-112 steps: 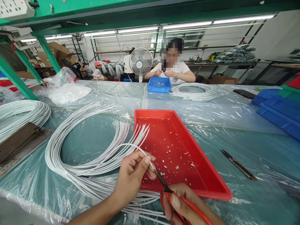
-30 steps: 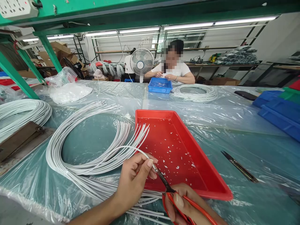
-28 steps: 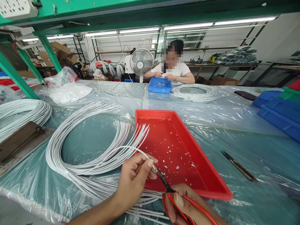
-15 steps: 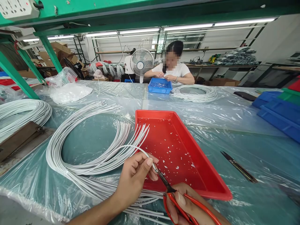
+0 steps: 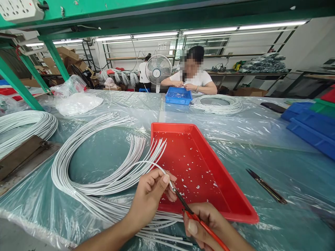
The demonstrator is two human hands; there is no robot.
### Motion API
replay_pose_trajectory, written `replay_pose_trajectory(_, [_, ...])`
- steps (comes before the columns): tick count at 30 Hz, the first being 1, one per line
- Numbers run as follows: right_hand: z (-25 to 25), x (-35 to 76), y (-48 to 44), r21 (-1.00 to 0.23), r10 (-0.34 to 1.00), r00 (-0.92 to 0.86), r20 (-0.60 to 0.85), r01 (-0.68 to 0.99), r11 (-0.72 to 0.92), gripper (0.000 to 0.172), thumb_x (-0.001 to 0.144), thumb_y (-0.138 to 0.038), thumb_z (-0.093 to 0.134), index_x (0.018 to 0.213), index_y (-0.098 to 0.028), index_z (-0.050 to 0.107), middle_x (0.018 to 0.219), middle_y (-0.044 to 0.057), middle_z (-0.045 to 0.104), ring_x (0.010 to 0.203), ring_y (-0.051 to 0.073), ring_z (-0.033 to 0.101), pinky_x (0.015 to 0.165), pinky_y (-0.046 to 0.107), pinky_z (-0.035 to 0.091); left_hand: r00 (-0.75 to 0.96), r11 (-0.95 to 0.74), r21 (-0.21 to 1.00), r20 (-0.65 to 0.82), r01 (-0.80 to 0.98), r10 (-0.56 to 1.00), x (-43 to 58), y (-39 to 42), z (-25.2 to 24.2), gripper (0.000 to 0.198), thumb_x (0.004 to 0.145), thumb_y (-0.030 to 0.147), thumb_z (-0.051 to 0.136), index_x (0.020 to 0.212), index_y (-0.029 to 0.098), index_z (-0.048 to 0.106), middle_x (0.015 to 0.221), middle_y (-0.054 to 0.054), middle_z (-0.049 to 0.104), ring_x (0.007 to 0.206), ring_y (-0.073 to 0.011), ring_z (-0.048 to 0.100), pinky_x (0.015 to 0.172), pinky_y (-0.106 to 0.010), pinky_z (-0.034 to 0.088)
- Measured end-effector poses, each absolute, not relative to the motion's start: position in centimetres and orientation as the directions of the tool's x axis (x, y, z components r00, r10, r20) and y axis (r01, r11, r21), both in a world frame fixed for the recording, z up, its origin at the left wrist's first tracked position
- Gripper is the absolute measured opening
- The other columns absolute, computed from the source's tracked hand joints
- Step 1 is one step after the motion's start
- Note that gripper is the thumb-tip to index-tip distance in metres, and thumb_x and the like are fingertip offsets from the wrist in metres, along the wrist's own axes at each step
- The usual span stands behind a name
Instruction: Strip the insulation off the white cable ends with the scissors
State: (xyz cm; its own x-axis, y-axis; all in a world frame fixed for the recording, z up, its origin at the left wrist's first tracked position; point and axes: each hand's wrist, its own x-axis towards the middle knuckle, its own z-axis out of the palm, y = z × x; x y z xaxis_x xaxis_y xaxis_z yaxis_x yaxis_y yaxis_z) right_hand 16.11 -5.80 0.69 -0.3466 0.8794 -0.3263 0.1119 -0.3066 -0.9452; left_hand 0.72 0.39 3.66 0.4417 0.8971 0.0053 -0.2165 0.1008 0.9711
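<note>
My left hand [image 5: 154, 193] pinches the end of one white cable [image 5: 157, 166], which arcs over from the large coiled bundle of white cables [image 5: 64, 164]. In my right hand [image 5: 206, 223] is a pair of red-handled cutters [image 5: 195, 217], held with its handles nearly together. Their dark, narrow blades meet the cable end just beyond my left fingertips; whether they bite into it I cannot tell. Beneath lies a red tray [image 5: 230, 190] scattered with small white and silvery scraps. Several cable ends from the bundle rest over the tray's left rim.
Metal tweezers [image 5: 267, 186] lie right of the tray. Blue bins [image 5: 311, 130] stack at the right edge. Another cable coil [image 5: 28, 125] and a rusty metal block [image 5: 22, 157] sit left. Across the table a co-worker [image 5: 193, 76] works over a blue tray [image 5: 178, 101].
My right hand has closed the cutters' handles, which stood spread apart before, and the grip has turned slightly. My left hand and the cable have hardly moved.
</note>
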Motion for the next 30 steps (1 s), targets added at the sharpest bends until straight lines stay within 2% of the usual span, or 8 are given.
replay_pose_trajectory(5, [1.6, 15.7, -5.6, -0.956, 0.893, -0.34, -0.295, 0.1, -0.277, 0.054, 0.061, -0.07, 0.054, 0.057, -0.019, 0.036, 0.044, -0.009, 0.029, 0.033, 0.002, 0.029, 0.032, 0.016, 0.02, 0.408, 0.047, 0.973, 0.05, -0.225, 0.912, 0.8, 0.4, 3.7, 0.021, 0.084, 0.03, 0.05, 0.082, 0.012, 0.059, 0.056, 0.002, 0.054, 0.051, -0.0101, 0.054, 0.055, -0.021, 0.044])
replay_pose_trajectory(12, [1.0, 16.2, -6.0, -0.948, 0.874, -0.367, -0.318, 0.099, -0.303, 0.05, 0.071, -0.066, 0.049, 0.067, -0.016, 0.046, 0.044, -0.007, 0.04, 0.032, 0.003, 0.033, 0.032, 0.015, 0.027, 0.405, 0.048, 0.98, 0.034, -0.191, 0.914, 0.6, 0.3, 3.8, 0.024, 0.082, 0.035, 0.052, 0.08, 0.012, 0.061, 0.057, 0.001, 0.054, 0.051, -0.0108, 0.054, 0.054, -0.021, 0.043])
replay_pose_trajectory(19, [0.3, 16.5, -6.0, -0.947, 0.852, -0.43, -0.299, 0.023, -0.321, 0.051, 0.073, -0.064, 0.047, 0.063, -0.014, 0.051, 0.04, -0.007, 0.038, 0.029, 0.003, 0.033, 0.031, 0.014, 0.032, 0.401, 0.053, 0.983, 0.022, -0.175, 0.916, 0.6, 0.3, 4.0, 0.024, 0.082, 0.035, 0.052, 0.081, 0.012, 0.061, 0.053, 0.002, 0.055, 0.051, -0.0108, 0.054, 0.054, -0.021, 0.042])
replay_pose_trajectory(30, [0.8, 16.0, -6.1, -0.956, 0.885, -0.383, -0.267, -0.014, -0.294, 0.052, 0.075, -0.063, 0.045, 0.058, -0.014, 0.05, 0.037, -0.009, 0.034, 0.027, 0.003, 0.027, 0.028, 0.014, 0.028, 0.419, 0.048, 0.983, 0.03, -0.175, 0.908, 0.6, 0.3, 3.8, 0.024, 0.082, 0.034, 0.052, 0.08, 0.012, 0.061, 0.053, 0.001, 0.056, 0.05, -0.0107, 0.054, 0.053, -0.02, 0.043])
